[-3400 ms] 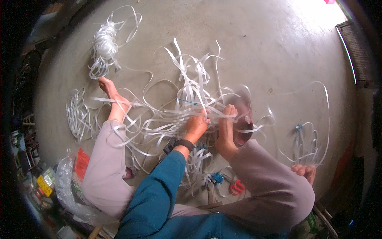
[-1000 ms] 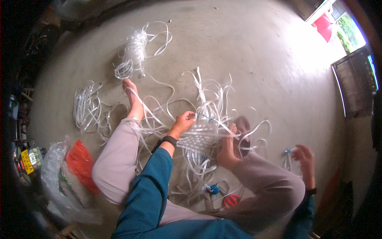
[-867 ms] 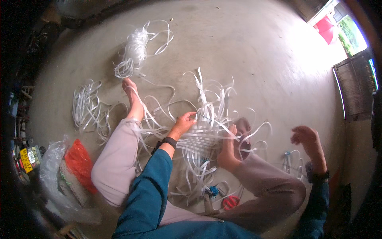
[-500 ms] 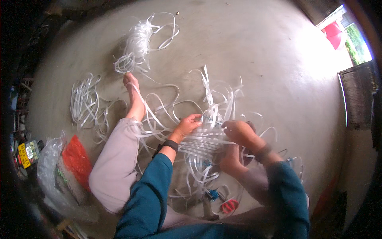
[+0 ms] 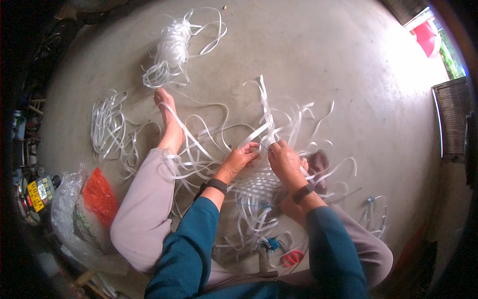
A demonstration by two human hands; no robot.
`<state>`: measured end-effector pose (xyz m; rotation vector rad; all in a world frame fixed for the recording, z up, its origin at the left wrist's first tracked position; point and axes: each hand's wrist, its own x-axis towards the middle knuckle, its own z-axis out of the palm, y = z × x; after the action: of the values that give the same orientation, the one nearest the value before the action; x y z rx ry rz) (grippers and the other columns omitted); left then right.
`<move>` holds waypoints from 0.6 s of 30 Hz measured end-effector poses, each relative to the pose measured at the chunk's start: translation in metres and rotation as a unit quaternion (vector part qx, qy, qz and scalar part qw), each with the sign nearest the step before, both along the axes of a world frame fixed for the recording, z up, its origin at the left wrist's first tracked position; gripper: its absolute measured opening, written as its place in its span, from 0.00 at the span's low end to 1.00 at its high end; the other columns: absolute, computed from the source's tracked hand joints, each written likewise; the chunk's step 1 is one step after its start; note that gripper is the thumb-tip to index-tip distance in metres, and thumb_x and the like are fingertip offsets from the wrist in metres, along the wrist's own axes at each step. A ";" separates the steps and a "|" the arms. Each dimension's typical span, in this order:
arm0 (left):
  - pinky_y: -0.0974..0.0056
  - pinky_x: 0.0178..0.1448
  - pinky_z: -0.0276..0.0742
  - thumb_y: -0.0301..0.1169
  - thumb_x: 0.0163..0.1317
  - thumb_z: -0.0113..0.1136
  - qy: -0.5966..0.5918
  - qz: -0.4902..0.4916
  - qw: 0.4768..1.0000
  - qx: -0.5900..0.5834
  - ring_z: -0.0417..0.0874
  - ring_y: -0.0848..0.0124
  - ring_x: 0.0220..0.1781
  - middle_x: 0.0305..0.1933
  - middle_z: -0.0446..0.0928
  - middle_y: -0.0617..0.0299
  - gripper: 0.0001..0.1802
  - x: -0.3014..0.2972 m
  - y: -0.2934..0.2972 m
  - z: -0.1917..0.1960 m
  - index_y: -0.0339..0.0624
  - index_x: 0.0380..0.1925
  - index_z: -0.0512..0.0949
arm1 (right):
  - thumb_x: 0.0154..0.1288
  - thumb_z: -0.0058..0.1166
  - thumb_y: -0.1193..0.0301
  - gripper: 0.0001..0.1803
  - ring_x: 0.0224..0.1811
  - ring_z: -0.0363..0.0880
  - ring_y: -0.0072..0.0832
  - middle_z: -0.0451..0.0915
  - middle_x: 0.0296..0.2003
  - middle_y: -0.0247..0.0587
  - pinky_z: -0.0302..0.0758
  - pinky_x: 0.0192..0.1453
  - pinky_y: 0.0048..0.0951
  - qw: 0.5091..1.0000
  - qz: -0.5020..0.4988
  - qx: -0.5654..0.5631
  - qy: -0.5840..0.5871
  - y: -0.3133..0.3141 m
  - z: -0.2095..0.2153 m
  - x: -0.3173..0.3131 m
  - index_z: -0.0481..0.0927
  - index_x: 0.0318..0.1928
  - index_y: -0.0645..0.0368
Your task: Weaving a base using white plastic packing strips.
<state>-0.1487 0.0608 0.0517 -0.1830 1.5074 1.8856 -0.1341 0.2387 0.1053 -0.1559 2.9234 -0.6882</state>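
Head view: the left hand (image 5: 240,159) and right hand (image 5: 285,160) both pinch a white strip (image 5: 266,130) above the woven mat (image 5: 256,192) by the knees. Loose strips (image 5: 199,144) lie all around and could tangle or slip out.

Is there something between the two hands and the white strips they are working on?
Nothing visible. The left hand and the right hand both already touch the white strips, where these rise from the woven mat on the concrete floor.
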 end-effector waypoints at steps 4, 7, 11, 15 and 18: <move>0.75 0.31 0.66 0.35 0.59 0.61 0.003 -0.002 1.000 -0.022 0.72 0.82 0.29 0.33 0.76 0.70 0.18 0.000 0.000 0.005 0.46 0.48 0.73 | 0.54 0.54 0.69 0.08 0.32 0.77 0.48 0.73 0.32 0.47 0.75 0.33 0.45 0.998 0.026 -0.053 0.022 -0.005 0.000 0.000 0.73 0.34 0.58; 0.75 0.31 0.66 0.35 0.58 0.61 0.015 -0.004 1.000 -0.017 0.71 0.82 0.28 0.31 0.76 0.71 0.16 0.000 -0.001 0.004 0.46 0.46 0.74 | 0.54 0.54 0.70 0.09 0.32 0.77 0.49 0.73 0.33 0.48 0.75 0.33 0.46 0.997 -0.009 -0.075 0.014 -0.012 0.004 0.001 0.73 0.36 0.59; 0.75 0.30 0.65 0.34 0.60 0.61 0.012 0.016 1.000 -0.015 0.70 0.83 0.28 0.30 0.74 0.74 0.13 0.003 0.002 0.005 0.45 0.44 0.75 | 0.54 0.54 0.70 0.10 0.31 0.77 0.49 0.73 0.33 0.47 0.75 0.33 0.46 0.995 -0.049 -0.088 0.028 -0.014 -0.004 0.003 0.73 0.37 0.58; 0.76 0.30 0.65 0.34 0.59 0.61 0.016 0.012 1.000 -0.017 0.71 0.82 0.28 0.31 0.75 0.73 0.14 0.005 0.004 0.003 0.45 0.44 0.74 | 0.56 0.53 0.68 0.08 0.31 0.77 0.49 0.73 0.33 0.47 0.75 0.33 0.46 0.995 -0.038 -0.082 0.038 -0.015 -0.004 0.003 0.74 0.33 0.58; 0.76 0.30 0.65 0.33 0.59 0.61 0.007 0.010 1.000 -0.013 0.71 0.82 0.29 0.32 0.75 0.73 0.14 0.007 0.001 -0.002 0.45 0.44 0.75 | 0.56 0.53 0.67 0.07 0.31 0.77 0.48 0.73 0.32 0.47 0.75 0.33 0.46 0.994 -0.035 -0.096 0.035 -0.019 -0.004 0.002 0.75 0.30 0.58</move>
<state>-0.1420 0.0617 0.0496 -0.1974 1.5442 1.8872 -0.1324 0.2199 0.1016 -0.0988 2.9371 -0.9948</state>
